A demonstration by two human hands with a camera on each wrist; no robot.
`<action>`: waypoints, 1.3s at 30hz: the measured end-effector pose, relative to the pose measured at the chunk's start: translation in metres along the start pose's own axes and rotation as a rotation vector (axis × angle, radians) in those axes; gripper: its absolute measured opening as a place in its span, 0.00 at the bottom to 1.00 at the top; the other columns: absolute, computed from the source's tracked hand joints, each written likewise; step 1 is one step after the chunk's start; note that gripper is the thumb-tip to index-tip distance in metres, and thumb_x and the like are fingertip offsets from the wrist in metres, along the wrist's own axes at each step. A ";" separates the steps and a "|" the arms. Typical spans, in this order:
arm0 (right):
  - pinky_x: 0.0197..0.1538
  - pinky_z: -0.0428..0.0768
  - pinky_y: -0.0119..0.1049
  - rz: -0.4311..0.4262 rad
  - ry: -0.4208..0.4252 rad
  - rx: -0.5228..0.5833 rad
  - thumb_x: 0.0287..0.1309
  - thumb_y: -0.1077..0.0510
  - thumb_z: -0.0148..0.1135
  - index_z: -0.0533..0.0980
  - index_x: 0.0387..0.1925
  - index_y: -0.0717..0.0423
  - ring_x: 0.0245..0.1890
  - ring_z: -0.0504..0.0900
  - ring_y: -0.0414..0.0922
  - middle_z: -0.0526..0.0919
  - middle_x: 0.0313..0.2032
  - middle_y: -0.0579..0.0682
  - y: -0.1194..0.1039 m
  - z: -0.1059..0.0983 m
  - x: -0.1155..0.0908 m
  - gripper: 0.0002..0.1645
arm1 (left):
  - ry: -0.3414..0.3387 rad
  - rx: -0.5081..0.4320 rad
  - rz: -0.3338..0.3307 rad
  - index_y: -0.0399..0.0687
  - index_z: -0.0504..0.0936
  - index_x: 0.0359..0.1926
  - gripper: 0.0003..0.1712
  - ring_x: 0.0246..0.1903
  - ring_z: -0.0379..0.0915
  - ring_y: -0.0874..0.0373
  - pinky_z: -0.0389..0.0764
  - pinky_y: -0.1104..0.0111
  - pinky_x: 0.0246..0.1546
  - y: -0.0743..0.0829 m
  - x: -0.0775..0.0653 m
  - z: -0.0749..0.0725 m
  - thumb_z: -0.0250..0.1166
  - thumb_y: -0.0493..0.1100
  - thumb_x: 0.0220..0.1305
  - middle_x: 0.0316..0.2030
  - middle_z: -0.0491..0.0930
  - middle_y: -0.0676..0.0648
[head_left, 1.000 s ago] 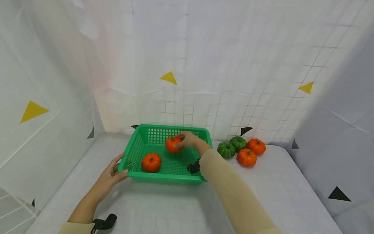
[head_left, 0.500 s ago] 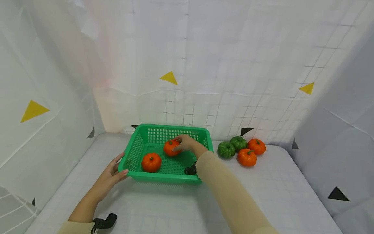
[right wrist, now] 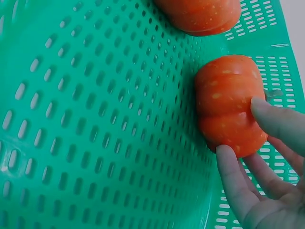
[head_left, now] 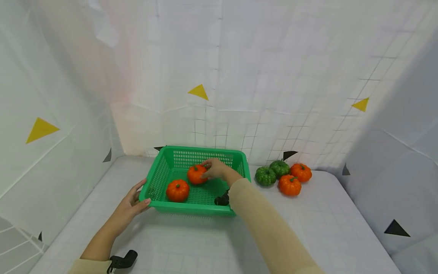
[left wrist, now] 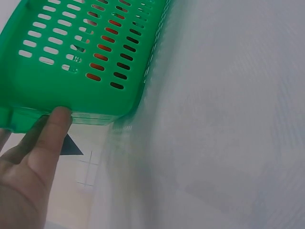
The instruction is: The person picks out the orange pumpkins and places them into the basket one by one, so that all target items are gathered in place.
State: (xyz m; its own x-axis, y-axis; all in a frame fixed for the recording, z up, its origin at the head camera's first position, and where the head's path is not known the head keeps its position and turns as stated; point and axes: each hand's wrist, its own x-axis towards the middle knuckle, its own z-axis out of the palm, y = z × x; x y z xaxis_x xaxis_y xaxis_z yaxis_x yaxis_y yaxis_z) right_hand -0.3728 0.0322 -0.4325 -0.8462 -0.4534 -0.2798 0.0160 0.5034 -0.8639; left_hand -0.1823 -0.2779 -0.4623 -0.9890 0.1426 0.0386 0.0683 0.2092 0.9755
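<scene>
Just below and left of the head view's centre we see a green slotted basket (head_left: 191, 207), upright, its lower-left corner gripped by the left hand (head_left: 128, 206). Inside it, we see the right hand (head_left: 217, 169) holding a ribbed orange pumpkin (head_left: 196, 175), stem up; a second orange pumpkin (head_left: 177, 191) sits just beside, lower left

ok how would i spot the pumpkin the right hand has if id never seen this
On the white table, find the green basket. The orange pumpkin you want is inside, toward the back. Unlike the front pumpkin in there, it is held by the right hand.
</scene>
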 end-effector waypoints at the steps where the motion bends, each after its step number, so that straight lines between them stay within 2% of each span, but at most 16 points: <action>1: 0.51 0.84 0.44 -0.001 -0.002 0.003 0.56 0.69 0.71 0.74 0.63 0.56 0.58 0.76 0.57 0.70 0.65 0.63 0.000 0.000 0.001 0.32 | 0.002 -0.002 -0.002 0.54 0.43 0.80 0.44 0.53 0.75 0.63 0.79 0.71 0.53 0.000 0.000 0.000 0.59 0.40 0.74 0.66 0.62 0.28; 14: 0.54 0.83 0.48 -0.020 0.001 -0.020 0.58 0.69 0.70 0.75 0.61 0.57 0.49 0.82 0.54 0.72 0.63 0.64 -0.001 0.002 0.001 0.29 | -0.005 -0.001 0.002 0.54 0.42 0.81 0.45 0.52 0.75 0.65 0.79 0.69 0.54 0.002 0.000 0.000 0.59 0.40 0.74 0.66 0.62 0.27; 22: 0.54 0.82 0.47 -0.030 -0.005 -0.065 0.59 0.66 0.70 0.76 0.61 0.57 0.51 0.81 0.54 0.71 0.64 0.63 -0.002 0.000 0.000 0.28 | -0.006 -0.010 -0.002 0.53 0.42 0.81 0.45 0.52 0.75 0.65 0.79 0.70 0.53 0.003 -0.001 0.001 0.59 0.39 0.74 0.66 0.61 0.27; 32: 0.56 0.81 0.51 -0.035 -0.014 -0.044 0.63 0.65 0.66 0.72 0.65 0.60 0.57 0.78 0.57 0.73 0.62 0.63 -0.006 -0.025 -0.010 0.29 | -0.004 0.007 0.013 0.53 0.42 0.81 0.45 0.51 0.76 0.66 0.79 0.71 0.52 0.002 -0.001 0.000 0.59 0.40 0.74 0.66 0.61 0.26; 39: 0.58 0.79 0.53 -0.030 -0.063 -0.154 0.66 0.61 0.65 0.70 0.68 0.58 0.59 0.76 0.58 0.73 0.64 0.63 -0.017 -0.040 -0.030 0.30 | 0.003 0.003 -0.006 0.54 0.43 0.80 0.45 0.52 0.76 0.65 0.79 0.72 0.52 -0.002 0.001 0.000 0.59 0.40 0.74 0.67 0.62 0.28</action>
State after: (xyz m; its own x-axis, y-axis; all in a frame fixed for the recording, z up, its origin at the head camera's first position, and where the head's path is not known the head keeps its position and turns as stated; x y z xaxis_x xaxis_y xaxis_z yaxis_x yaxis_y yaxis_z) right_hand -0.3689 0.0667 -0.3922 -0.8099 -0.5128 -0.2848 -0.0945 0.5932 -0.7995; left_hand -0.1834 -0.2782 -0.4644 -0.9899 0.1382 0.0330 0.0623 0.2135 0.9750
